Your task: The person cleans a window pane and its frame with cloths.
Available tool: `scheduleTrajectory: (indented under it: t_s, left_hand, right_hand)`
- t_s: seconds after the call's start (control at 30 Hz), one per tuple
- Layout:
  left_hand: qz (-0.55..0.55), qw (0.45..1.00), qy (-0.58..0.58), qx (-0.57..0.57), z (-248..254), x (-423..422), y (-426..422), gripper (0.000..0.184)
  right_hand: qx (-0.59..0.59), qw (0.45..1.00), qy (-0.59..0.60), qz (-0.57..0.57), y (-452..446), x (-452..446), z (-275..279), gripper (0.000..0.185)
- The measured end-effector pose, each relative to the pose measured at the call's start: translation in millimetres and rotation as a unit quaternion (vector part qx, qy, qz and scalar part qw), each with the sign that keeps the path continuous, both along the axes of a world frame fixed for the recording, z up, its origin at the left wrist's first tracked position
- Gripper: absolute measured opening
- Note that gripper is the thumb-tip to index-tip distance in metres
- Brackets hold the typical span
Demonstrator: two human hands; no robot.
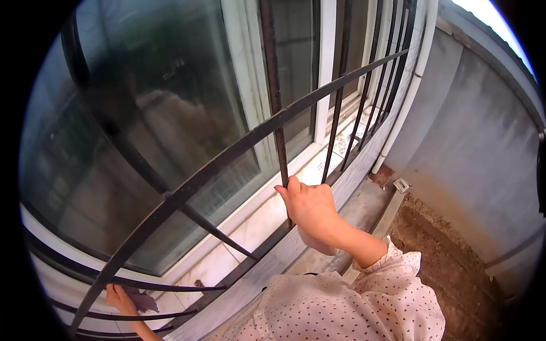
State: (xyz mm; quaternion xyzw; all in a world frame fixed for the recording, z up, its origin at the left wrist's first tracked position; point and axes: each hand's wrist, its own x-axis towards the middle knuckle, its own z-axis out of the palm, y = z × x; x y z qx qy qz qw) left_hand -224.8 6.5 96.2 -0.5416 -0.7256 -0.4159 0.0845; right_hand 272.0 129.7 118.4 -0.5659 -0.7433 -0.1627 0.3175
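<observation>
My right hand (311, 209) is closed around an upright dark metal bar (280, 145) of the window grille, thumb side up. A pale pinkish patch shows below that hand; I cannot tell if it is cloth or part of the hand. At the lower left, my left hand (120, 299) is closed near a dark bar (165, 287), in front of the sill. Beside its fingers hangs a purple-grey cloth (145, 302), which it appears to hold. The fingertips of this hand are partly hidden.
A flat crossbar (227, 146) runs along the grille in front of the window glass (165, 74). Behind the bars lies a pale tiled sill (210, 267). A white pipe (398, 128), a grey wall (472, 113) and brown soil (432, 256) are on the right.
</observation>
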Motion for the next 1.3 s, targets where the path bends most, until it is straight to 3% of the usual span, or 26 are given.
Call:
scheduleTrajectory:
  t_s: [0.07, 0.13, 0.27, 0.33, 0.4, 0.47, 0.53, 0.6, 0.67, 0.73, 0.8, 0.83, 0.87, 0.93, 1.0, 1.03, 1.07, 1.13, 1.17, 1.3]
  left_hand:
    - [-0.068, 0.99, 0.102, 0.068, -9, 3, 19, 0.018]
    - [-0.142, 0.984, 0.102, 0.015, -1, 17, 33, 0.018]
    - [-0.307, 0.948, -0.009, -0.084, 41, 92, 70, 0.026]
    - [-0.339, 0.931, -0.014, -0.135, 58, 112, 70, 0.031]
    - [-0.332, 0.941, -0.004, -0.06, 37, 97, 69, 0.032]
    - [-0.282, 0.938, -0.178, -0.091, 36, 87, 56, 0.028]
    - [-0.265, 0.918, -0.29, -0.048, 31, 83, 44, 0.023]
    - [-0.218, 0.936, -0.276, 0.008, 13, 67, 42, 0.021]
    - [-0.204, 0.918, -0.338, 0.044, 4, 56, 35, 0.024]
    - [-0.215, 0.906, -0.357, 0.078, 9, 62, 22, 0.028]
    - [-0.221, 0.899, -0.361, 0.111, 14, 74, 10, 0.031]
    - [-0.219, 0.904, -0.349, 0.116, 7, 74, 6, 0.032]
    - [-0.209, 0.912, -0.327, 0.133, 5, 73, 3, 0.03]
    - [-0.236, 0.802, -0.501, 0.224, 9, 85, -4, 0.03]
    - [-0.273, 0.788, -0.485, 0.263, 8, 84, -14, 0.046]
    - [-0.288, 0.806, -0.437, 0.277, 9, 93, -17, 0.057]
    - [-0.304, 0.803, -0.428, 0.282, 11, 100, -20, 0.057]
    - [-0.327, 0.856, -0.284, 0.283, 2, 93, -22, 0.049]
    - [-0.244, 0.89, -0.275, 0.268, -1, 89, -26, 0.044]
    - [-0.188, 0.893, -0.298, 0.278, -3, 92, -28, 0.036]
  right_hand:
    - [0.0, 1.0, 0.002, 0.003, -1, 0, 2, 0.03]
    - [0.0, 1.0, 0.003, 0.007, -1, -1, 3, 0.03]
    - [-0.052, 0.999, -0.003, -0.003, -5, 6, 7, 0.032]
    - [-0.082, 0.988, 0.091, 0.092, -10, 21, 16, 0.031]
    - [-0.021, 0.983, 0.155, 0.101, -25, 27, 23, 0.021]
    - [0.027, 0.969, 0.218, 0.117, -34, 30, 20, 0.017]
    - [0.003, 0.96, 0.205, 0.193, -49, 15, 22, 0.014]
    - [0.022, 0.952, 0.133, 0.275, -52, -14, 13, 0.014]
    - [0.011, 0.949, 0.108, 0.295, -41, -36, 0, 0.016]
    - [-0.035, 0.933, 0.238, 0.267, -16, -56, -6, 0.022]
    - [0.004, 0.942, 0.169, 0.29, 9, -80, -2, 0.026]
    - [0.025, 0.943, 0.076, 0.322, 9, -94, 13, 0.027]
    - [0.025, 0.942, 0.076, 0.326, 18, -104, 20, 0.027]
    - [-0.001, 0.94, -0.035, 0.339, 36, -116, 32, 0.025]
    - [0.036, 0.938, -0.081, 0.336, 40, -124, 37, 0.025]
    - [0.07, 0.931, -0.128, 0.335, 42, -128, 39, 0.027]
    - [0.073, 0.926, -0.113, 0.353, 49, -131, 35, 0.027]
    - [0.07, 0.911, -0.098, 0.394, 57, -132, 36, 0.031]
    - [0.041, 0.916, -0.132, 0.377, 54, -124, 41, 0.031]
    - [-0.027, 0.923, -0.151, 0.354, 52, -115, 53, 0.034]
